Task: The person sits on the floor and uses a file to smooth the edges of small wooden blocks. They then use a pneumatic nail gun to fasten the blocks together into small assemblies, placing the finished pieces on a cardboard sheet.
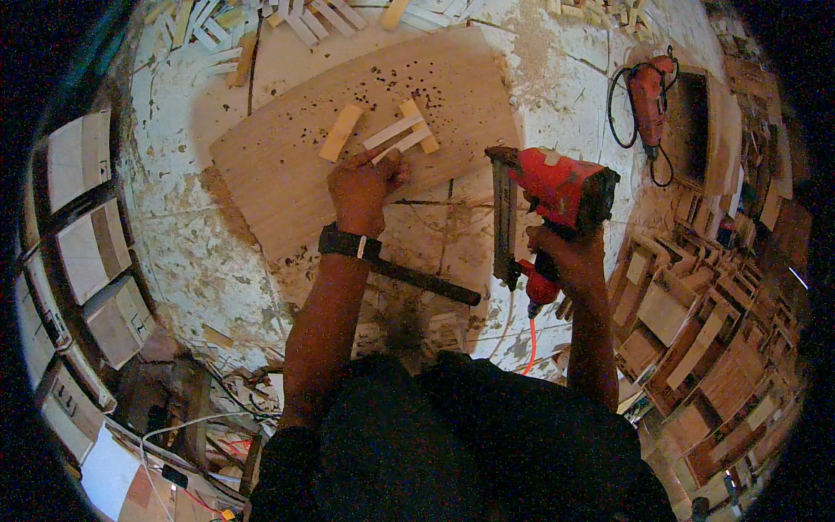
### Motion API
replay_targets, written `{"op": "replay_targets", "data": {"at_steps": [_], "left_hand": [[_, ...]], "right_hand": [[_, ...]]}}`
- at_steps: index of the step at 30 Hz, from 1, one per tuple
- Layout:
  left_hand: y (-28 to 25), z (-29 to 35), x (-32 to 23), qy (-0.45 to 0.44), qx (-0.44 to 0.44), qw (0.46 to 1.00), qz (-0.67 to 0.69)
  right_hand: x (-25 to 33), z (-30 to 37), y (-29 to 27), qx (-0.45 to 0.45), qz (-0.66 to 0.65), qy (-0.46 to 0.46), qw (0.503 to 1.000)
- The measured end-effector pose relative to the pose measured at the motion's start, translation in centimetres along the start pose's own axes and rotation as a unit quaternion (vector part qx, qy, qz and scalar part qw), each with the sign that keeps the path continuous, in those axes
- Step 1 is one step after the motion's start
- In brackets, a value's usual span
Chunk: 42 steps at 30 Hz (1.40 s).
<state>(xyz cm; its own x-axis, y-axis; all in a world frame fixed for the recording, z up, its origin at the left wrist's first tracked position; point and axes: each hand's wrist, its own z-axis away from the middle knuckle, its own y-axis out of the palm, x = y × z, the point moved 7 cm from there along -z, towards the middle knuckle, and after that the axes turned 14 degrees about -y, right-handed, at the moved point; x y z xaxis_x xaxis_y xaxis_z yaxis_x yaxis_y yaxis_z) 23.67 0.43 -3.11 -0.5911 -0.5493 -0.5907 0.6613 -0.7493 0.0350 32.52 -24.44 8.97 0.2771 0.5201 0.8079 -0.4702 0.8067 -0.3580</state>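
My left hand has its fingertips closed about the near end of a pale wooden strip. A second pale strip lies beside it, and both reach a short yellowish wood piece on the right. Left of them, another short yellowish piece lies apart on the brown board. My right hand is wrapped round the handle of a red and black nail gun, held to the right of the board. An orange air hose runs down from its handle.
A dark bar lies below my left wrist. Dark bits dot the board. Loose strips lie at the far edge. A red corded power tool sits at far right. Stacked wood pieces fill the right side; panels stand left.
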Motion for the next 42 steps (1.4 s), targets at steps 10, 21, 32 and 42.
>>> {"op": "replay_targets", "data": {"at_steps": [10, 21, 32, 42], "left_hand": [[-0.3, -1.4, 1.4, -0.026, -0.003, 1.000, 0.005], [-0.4, -0.5, -0.7, 0.069, -0.044, 0.996, -0.022], [-0.4, -0.3, -0.8, 0.007, -0.018, 1.000, -0.010], [-0.5, -1.2, 0.7, -0.026, 0.006, 0.997, 0.078]], "right_hand": [[0.8, -1.2, 2.2, 0.040, 0.055, -0.065, 0.996], [3.7, -1.9, 6.7, 0.090, 0.120, -0.104, 0.983], [3.7, -2.6, 8.2, 0.105, 0.180, -0.088, 0.974], [4.7, -2.5, 8.9, 0.100, 0.177, -0.163, 0.966]]}}
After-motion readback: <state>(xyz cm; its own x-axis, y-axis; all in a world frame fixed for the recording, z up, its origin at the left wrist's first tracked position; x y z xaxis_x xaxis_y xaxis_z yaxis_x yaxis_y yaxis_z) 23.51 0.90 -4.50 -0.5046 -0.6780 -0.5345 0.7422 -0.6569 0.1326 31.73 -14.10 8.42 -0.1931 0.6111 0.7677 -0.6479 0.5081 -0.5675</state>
